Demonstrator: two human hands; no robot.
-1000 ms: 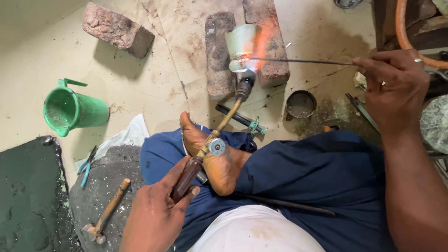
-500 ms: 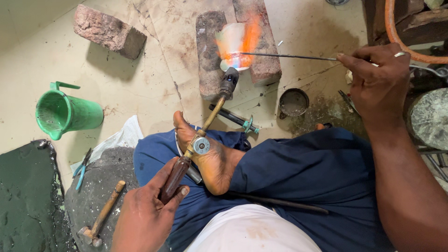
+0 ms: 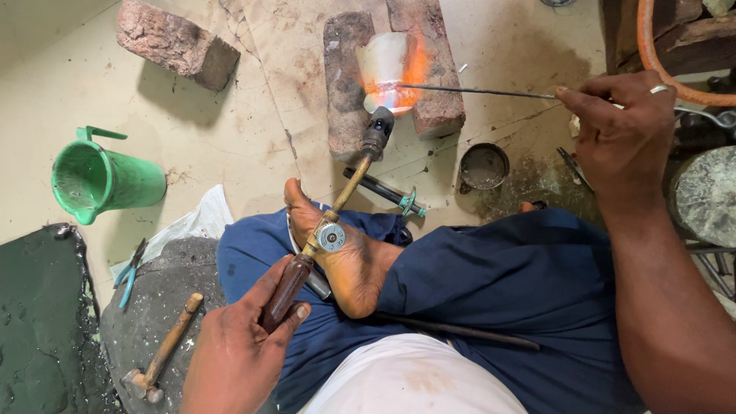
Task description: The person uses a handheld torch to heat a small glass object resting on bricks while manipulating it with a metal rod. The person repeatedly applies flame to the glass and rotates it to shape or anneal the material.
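1. We sit cross-legged on a pale floor (image 3: pixel 230 146), dark blue trousers (image 3: pixel 491 299) filling the near half of the view, one bare foot (image 3: pixel 345 261) resting sole-up on the knee.
2. Far and centre, two bricks (image 3: pixel 345 84) stand side by side with a small metal vessel (image 3: pixel 383 65) between them, glowing orange in a flame. A second ago the view sat lower; the bricks and vessel now lie nearer the middle of the frame, so our head has tilted.
3. Our right hand (image 3: pixel 625 130), at the right, has its fingers closed in a pinch on a thin metal rod (image 3: pixel 475 92), whose far tip touches the vessel at the flame. The hand has shifted slightly down and right since before.
4. Our left hand (image 3: pixel 238 353), near and left of centre, has its fingers wrapped around the brown handle of a gas torch (image 3: pixel 337 207). The torch runs across the foot, nozzle at the vessel, as before.
5. A green plastic jug (image 3: pixel 100 180) lies on its side at far left.
6. A hammer (image 3: pixel 161 356) rests on a dark stone near the left hand.
7. A small round tin (image 3: pixel 483 165) sits right of the bricks.
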